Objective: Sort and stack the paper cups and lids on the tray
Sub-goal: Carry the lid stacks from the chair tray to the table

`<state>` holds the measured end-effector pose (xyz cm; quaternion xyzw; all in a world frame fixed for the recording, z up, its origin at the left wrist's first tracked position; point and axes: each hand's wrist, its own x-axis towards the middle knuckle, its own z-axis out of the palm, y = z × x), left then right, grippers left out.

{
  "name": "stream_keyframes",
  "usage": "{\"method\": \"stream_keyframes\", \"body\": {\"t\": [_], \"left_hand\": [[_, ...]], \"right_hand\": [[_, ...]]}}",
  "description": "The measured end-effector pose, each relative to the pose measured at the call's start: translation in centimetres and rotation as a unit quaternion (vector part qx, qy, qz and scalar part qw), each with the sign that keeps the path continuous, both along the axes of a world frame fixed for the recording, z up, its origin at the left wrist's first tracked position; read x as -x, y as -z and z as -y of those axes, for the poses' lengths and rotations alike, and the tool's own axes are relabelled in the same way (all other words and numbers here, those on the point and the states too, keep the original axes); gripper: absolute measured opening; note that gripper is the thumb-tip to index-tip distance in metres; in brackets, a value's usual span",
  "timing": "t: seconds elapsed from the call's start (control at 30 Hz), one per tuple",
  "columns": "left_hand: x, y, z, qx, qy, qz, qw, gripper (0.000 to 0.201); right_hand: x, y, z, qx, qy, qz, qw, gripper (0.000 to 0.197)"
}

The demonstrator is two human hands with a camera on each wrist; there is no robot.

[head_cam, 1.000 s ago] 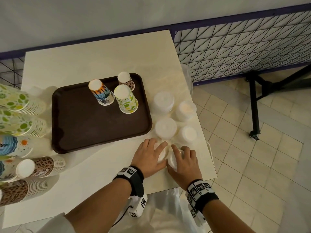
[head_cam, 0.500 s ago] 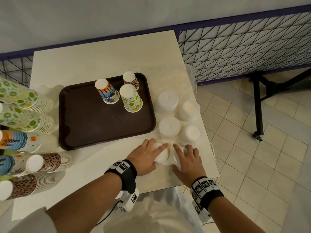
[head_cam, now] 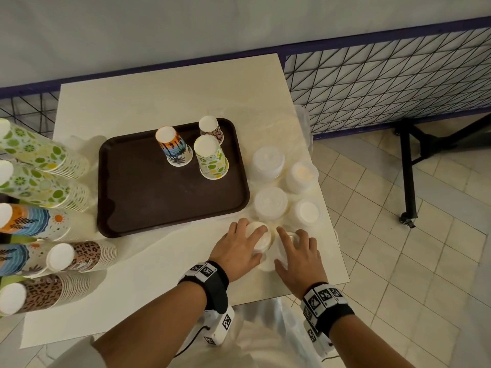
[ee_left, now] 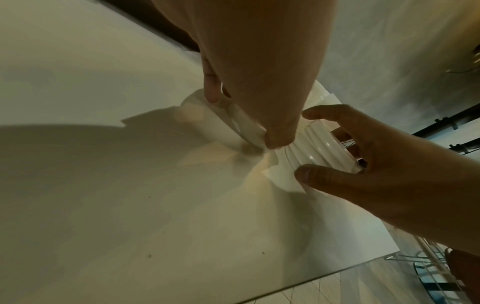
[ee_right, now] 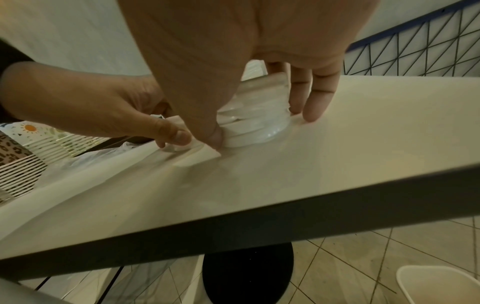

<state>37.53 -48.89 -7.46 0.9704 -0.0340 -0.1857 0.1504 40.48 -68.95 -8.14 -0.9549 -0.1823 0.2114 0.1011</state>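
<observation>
A brown tray (head_cam: 148, 192) holds three upturned cups: a palm-print cup (head_cam: 175, 148), a lime-print cup (head_cam: 212, 159) and a leopard-print cup (head_cam: 211, 128). Several white lid stacks (head_cam: 271, 203) stand on the table right of the tray. Near the front right corner my left hand (head_cam: 259, 244) grips a short lid stack (head_cam: 255, 229) wrapped in clear plastic (ee_left: 241, 127). Beside it my right hand (head_cam: 281, 247) curls round a second lid stack (ee_right: 257, 121), thumb on one side and fingers on the other. My palms hide most of both stacks in the head view.
Long sleeves of nested cups lie along the table's left side: lime print (head_cam: 45, 155), sunset print (head_cam: 32, 221) and leopard print (head_cam: 82, 256). The table's right edge (head_cam: 344, 264) runs just past my right hand. A wire fence (head_cam: 385, 86) stands behind.
My hands stay at the same spot on the lids and have drawn slightly apart, each with its own stack. The tray and its cups have not moved.
</observation>
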Motion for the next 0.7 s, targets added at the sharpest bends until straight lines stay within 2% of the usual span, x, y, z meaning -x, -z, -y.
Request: {"method": "stream_keyframes", "body": {"t": [0.47, 0.6, 0.7], "left_hand": [[0.2, 0.1, 0.1, 0.021, -0.022, 0.017, 0.999, 0.055], [0.6, -0.4, -0.2, 0.032, -0.036, 0.010, 0.999, 0.064], [1.1, -2.3, -1.2, 0.034, -0.055, 0.026, 0.998, 0.067]], "right_hand": [[0.0, 0.1, 0.2, -0.020, 0.000, 0.012, 1.000, 0.090], [0.4, -0.9, 0.4, -0.014, -0.003, 0.014, 1.000, 0.096], [0.7, -3.4, 0.6, -0.007, -0.007, 0.043, 0.999, 0.093]]}}
